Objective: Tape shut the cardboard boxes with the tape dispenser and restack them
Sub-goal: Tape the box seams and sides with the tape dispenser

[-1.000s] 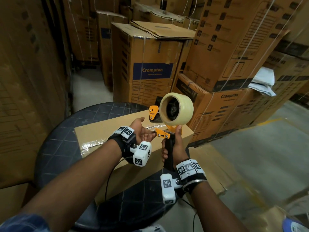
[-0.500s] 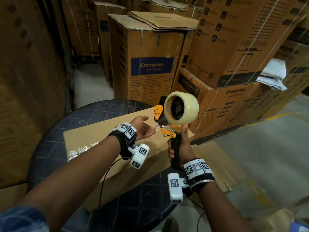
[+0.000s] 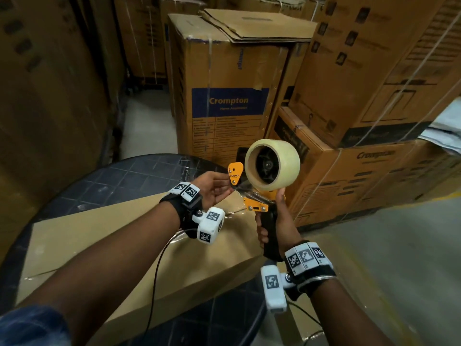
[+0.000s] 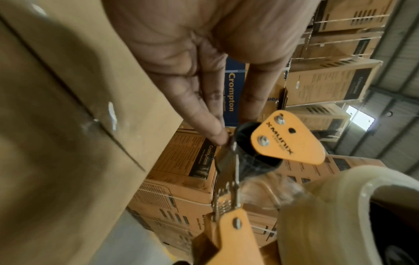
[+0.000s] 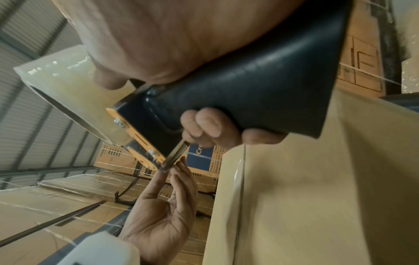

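Observation:
My right hand [image 3: 275,228] grips the black handle [image 5: 260,89] of the orange tape dispenser [image 3: 257,203] and holds it upright above the box's right end. Its clear tape roll [image 3: 272,168] sits on top. My left hand [image 3: 214,188] reaches in palm up from the left. Its thumb and forefinger [image 4: 215,138] pinch the loose tape end [image 5: 167,167] by the black roller [image 4: 256,161] and toothed blade. A flat cardboard box [image 3: 124,236] with shiny tape along its seam lies on the round dark table [image 3: 99,181].
Tall stacks of Crompton cartons [image 3: 229,103] stand close behind the table and to the right [image 3: 374,171]. A wall of cartons [image 3: 50,96] rises on the left. Bare concrete floor [image 3: 386,245] lies to the right, with flattened cardboard [image 3: 311,318] beside the table.
Both hands and the dispenser have drifted slightly right and farther along the box. The left fingers have closed in on the tape end at the dispenser's front.

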`<move>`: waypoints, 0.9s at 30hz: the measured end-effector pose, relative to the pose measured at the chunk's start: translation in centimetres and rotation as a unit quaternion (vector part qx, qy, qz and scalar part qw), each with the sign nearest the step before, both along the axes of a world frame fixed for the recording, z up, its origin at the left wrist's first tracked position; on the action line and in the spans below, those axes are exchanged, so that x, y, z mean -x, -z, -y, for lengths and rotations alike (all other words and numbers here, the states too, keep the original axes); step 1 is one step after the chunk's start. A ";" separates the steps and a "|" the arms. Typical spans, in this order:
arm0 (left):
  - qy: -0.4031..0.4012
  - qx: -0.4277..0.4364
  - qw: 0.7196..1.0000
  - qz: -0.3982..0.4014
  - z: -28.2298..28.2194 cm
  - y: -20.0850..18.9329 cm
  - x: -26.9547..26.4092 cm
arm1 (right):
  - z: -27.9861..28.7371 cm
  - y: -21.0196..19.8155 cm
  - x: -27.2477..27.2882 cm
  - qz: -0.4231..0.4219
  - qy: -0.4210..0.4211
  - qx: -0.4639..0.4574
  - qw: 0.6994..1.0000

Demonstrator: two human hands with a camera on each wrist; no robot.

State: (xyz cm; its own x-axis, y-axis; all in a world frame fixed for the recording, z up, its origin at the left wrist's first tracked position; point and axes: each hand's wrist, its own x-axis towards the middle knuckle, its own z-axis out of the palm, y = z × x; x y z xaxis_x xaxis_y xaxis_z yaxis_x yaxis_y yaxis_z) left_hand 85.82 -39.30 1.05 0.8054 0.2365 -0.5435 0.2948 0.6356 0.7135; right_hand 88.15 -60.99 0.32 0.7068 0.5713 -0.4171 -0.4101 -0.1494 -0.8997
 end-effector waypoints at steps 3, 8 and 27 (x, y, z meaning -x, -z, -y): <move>-0.022 0.009 1.000 -0.012 0.5 0.4 -2.3 | 0.3 0.3 -2.8 -0.012 -0.023 -0.004 1.000; -0.037 0.028 0.998 -0.043 0.7 1.3 -5.1 | 0.7 1.1 -6.0 -0.027 -0.041 0.000 0.999; 0.017 -0.377 0.902 -0.209 -0.2 1.4 -11.2 | 0.1 4.0 -9.1 -0.065 -0.028 0.008 0.997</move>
